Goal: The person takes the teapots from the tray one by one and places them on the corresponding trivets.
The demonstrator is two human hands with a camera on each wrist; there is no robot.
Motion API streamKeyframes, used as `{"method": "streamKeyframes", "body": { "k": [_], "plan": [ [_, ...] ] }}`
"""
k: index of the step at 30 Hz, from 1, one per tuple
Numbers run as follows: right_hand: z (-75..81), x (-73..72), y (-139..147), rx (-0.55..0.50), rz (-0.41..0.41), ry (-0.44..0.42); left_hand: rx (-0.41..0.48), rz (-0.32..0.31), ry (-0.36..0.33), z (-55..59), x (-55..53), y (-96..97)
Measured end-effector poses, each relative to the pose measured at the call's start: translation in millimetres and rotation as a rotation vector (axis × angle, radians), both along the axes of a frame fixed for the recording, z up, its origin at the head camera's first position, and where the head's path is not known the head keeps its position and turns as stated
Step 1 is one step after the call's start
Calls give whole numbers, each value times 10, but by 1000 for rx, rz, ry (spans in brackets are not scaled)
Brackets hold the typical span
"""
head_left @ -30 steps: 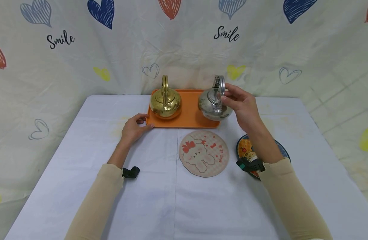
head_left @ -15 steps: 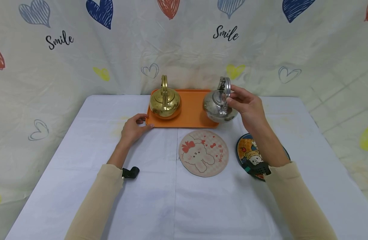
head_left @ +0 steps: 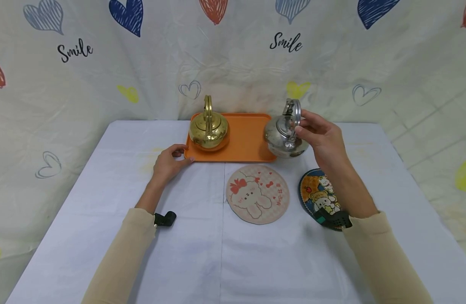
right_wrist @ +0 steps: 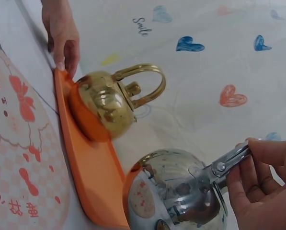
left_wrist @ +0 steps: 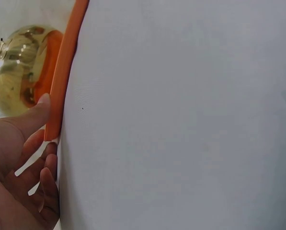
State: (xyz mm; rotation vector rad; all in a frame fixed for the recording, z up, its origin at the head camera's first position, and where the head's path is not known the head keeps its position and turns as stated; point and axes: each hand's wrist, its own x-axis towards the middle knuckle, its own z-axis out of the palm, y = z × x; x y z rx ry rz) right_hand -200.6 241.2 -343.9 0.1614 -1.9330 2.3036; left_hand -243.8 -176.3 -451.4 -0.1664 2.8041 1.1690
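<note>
My right hand (head_left: 326, 141) pinches the upright handle of a silver kettle (head_left: 284, 137) between thumb and fingers. The kettle hangs over the right end of an orange tray (head_left: 248, 137) and partly past it, its body appearing raised. A gold kettle (head_left: 209, 131) stands on the tray's left half, handle up. At the tray's front left corner my left hand (head_left: 169, 162) grips the rim. In the left wrist view, the thumb (left_wrist: 35, 117) lies on the rim and the other fingers bend beside it. The right wrist view shows the silver kettle (right_wrist: 176, 191) close up.
A round pink mat (head_left: 258, 194) with a rabbit drawing lies in front of the tray. Under my right forearm is a round blue and orange mat (head_left: 312, 190), partly hidden. The white-covered table (head_left: 195, 253) meets a heart-printed curtain (head_left: 240, 55) behind.
The silver kettle has moved right and slightly toward me in my right hand, from over the tray's right end to partly past it. My left hand and the gold kettle stay put.
</note>
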Motion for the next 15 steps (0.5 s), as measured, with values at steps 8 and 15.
{"method": "streamKeyframes", "body": {
  "k": [8, 15],
  "plan": [
    [9, 60, 47, 10, -6, 11, 4, 6, 1, -7, -3, -3],
    [20, 99, 96, -24, -2, 32, 3, 2, 13, -5, -1, -1]
  ]
}}
